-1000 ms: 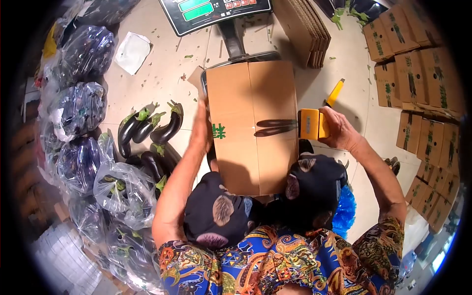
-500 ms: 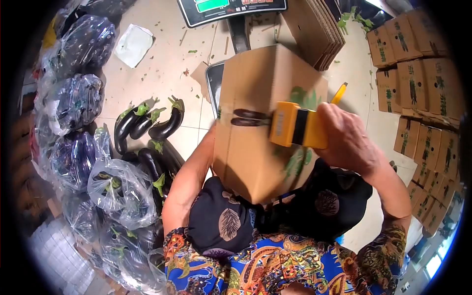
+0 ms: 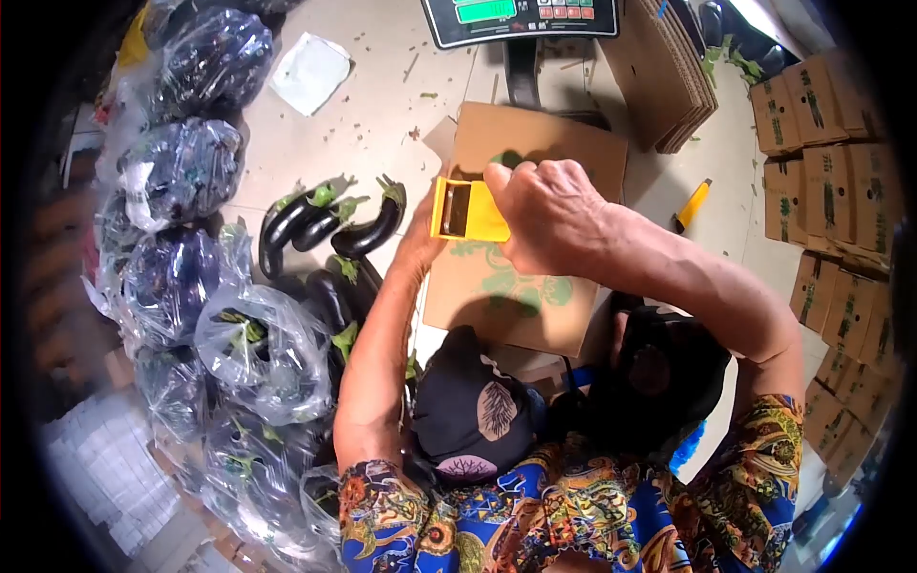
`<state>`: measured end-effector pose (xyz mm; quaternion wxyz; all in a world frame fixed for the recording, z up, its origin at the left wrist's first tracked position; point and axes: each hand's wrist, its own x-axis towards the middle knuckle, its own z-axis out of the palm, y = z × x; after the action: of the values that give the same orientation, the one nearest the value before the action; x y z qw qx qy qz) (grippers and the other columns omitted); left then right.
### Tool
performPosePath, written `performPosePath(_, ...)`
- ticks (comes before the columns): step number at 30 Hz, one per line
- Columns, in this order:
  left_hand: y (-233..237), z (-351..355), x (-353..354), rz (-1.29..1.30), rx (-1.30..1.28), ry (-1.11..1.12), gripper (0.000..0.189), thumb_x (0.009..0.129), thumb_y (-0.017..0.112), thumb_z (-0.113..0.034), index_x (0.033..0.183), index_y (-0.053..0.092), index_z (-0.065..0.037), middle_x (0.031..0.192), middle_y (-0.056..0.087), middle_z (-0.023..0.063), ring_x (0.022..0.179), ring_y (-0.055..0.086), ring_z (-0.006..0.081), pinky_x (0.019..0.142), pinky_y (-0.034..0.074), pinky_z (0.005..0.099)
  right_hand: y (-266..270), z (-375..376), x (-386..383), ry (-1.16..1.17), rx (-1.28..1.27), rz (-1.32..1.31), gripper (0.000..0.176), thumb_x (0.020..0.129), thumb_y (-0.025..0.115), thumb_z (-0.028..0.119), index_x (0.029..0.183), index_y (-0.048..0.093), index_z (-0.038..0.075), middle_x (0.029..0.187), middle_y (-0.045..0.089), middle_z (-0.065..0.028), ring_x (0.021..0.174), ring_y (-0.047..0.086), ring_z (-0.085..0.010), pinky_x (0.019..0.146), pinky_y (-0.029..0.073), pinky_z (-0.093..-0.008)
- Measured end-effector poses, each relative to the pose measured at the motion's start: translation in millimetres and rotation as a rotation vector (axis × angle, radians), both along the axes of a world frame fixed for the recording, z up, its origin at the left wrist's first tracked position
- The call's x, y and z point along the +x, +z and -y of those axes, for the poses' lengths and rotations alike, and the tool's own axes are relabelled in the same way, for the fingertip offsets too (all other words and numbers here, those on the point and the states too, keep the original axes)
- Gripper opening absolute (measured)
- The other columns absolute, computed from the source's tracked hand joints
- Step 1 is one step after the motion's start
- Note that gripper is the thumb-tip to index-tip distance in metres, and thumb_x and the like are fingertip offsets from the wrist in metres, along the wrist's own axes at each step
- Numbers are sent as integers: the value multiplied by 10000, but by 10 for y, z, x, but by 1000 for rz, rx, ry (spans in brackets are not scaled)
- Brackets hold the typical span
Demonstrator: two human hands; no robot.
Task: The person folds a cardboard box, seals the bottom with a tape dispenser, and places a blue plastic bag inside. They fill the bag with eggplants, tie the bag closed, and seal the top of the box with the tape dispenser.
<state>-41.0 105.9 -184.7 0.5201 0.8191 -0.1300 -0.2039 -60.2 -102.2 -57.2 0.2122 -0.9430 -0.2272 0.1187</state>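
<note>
A cardboard box point(image 3: 487, 329) with green printing on its upper face lies before my knees. My right hand point(image 3: 554, 215) is closed around a yellow tape dispenser point(image 3: 473, 210), held over the box near its left edge. My left hand point(image 3: 420, 239) is at the left edge of the box, by the front of the dispenser; its fingers are hidden. Left of that arm, several loose eggplants point(image 3: 368, 232) with green caps lie on the floor.
Clear plastic bags of eggplants point(image 3: 181, 172) line the left side. A scale display point(image 3: 521, 14) stands ahead, beside folded cardboard sheets point(image 3: 659, 72). A yellow utility knife point(image 3: 693, 205) lies on the floor at right, before stacked printed boxes point(image 3: 821, 191). White paper point(image 3: 310, 74) lies ahead-left.
The box has turned from a tilted position so its green-printed face is up. My right hand has moved left with the tape dispenser, from the box's right side to near its left edge.
</note>
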Motion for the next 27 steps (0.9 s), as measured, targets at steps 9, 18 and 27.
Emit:
performPosePath(9,83,67,86,-8,151,85,742,958,337,-586,1445,369,-27,1342,521,253,1288,473,372,1063,360,366,229,725,-524,-129,-174,-126,462,723,729,200,1063,489,0,872,628,-221,807,647,-410,704,513,-466)
performPosePath(18,95,57,117,-17,119,79,708,964,337,-575,1406,432,-30,1368,508,225,1313,449,352,1069,342,357,-362,1850,-1270,-226,-53,-94,534,699,805,255,1050,457,51,889,589,-167,831,615,-383,714,505,-447)
performPosePath(27,106,132,-21,-712,-337,379,625,923,486,-557,1283,561,-52,1120,651,134,952,636,203,822,511,298,-1342,1730,-1104,-152,250,4,462,674,766,150,1000,467,17,845,545,-185,794,586,-390,693,492,-426)
